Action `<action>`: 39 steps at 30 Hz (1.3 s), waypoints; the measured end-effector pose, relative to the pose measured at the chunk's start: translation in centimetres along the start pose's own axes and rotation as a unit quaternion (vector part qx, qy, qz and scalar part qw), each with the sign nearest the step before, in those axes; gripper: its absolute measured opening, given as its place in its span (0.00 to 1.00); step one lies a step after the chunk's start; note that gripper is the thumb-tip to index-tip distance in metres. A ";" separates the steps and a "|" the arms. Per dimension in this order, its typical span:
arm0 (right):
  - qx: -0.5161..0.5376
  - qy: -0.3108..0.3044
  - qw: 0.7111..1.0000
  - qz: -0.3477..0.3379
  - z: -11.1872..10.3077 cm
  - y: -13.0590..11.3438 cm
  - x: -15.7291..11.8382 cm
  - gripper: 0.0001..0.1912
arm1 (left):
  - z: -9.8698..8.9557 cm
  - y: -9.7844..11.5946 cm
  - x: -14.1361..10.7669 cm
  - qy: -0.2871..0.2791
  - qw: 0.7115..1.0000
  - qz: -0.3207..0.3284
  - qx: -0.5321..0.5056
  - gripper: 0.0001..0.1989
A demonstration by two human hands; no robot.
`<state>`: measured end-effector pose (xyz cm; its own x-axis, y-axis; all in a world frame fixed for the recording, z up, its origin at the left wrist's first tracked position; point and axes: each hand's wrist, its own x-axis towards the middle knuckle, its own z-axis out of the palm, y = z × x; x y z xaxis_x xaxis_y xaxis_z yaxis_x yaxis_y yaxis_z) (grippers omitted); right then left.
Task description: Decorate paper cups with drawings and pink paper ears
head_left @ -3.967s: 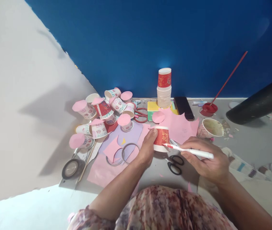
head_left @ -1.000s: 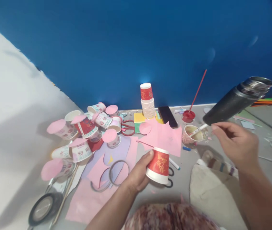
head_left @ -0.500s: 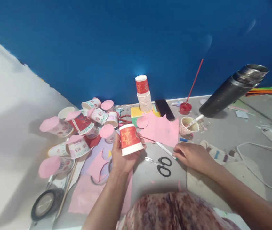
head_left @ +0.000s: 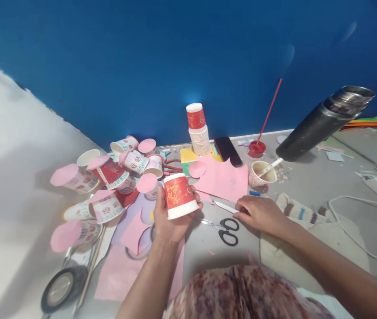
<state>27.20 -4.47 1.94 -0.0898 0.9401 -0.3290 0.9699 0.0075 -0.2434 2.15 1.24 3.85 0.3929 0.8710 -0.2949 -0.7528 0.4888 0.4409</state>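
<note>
My left hand (head_left: 171, 229) is wrapped round a red paper cup (head_left: 179, 195) with gold print, held upside down, its white rim facing me. In my right hand (head_left: 258, 214) the fingers pinch the end of a white pen (head_left: 225, 207), which lies low over the table and points left. Just below the pen rest scissors (head_left: 229, 232) with black handles. A sheet of pink paper (head_left: 226, 179) with curved cut-outs lies beyond both hands. Behind it stands a stack of upturned paper cups (head_left: 199, 139), the top one red.
Several paper cups (head_left: 108, 206) with pink paper discs crowd the left, near a roll of tape (head_left: 58, 290). A black flask (head_left: 315, 128), a cup with a marker (head_left: 262, 175), a red pot (head_left: 257, 149) and a phone (head_left: 228, 151) stand or lie at the back. A white cable (head_left: 341, 230) curls right.
My right hand has moved slightly left, and the pen has slid left with it, now lying flatter. The left hand and cup have barely shifted. The view has moved slightly.
</note>
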 end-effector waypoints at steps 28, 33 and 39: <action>0.091 0.159 0.980 0.074 2.0 2.9 0.3 0.11 | -0.6 -2.5 2.0 0.060 0.988 -0.132 0.057 0.28; 0.137 0.222 0.962 0.079 1.7 3.0 -0.2 0.13 | 0.1 -0.7 0.2 0.026 0.995 -0.086 0.034 0.29; 0.088 0.131 0.985 0.067 0.7 2.7 -0.1 0.13 | 1.0 2.5 -2.9 0.018 1.000 0.019 0.018 0.28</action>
<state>29.64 -4.81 0.66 0.1210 0.9843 -0.1283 0.9125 -0.1612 -0.3760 -0.29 0.01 6.68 0.3454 0.8867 -0.3074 -0.7468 0.4581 0.4821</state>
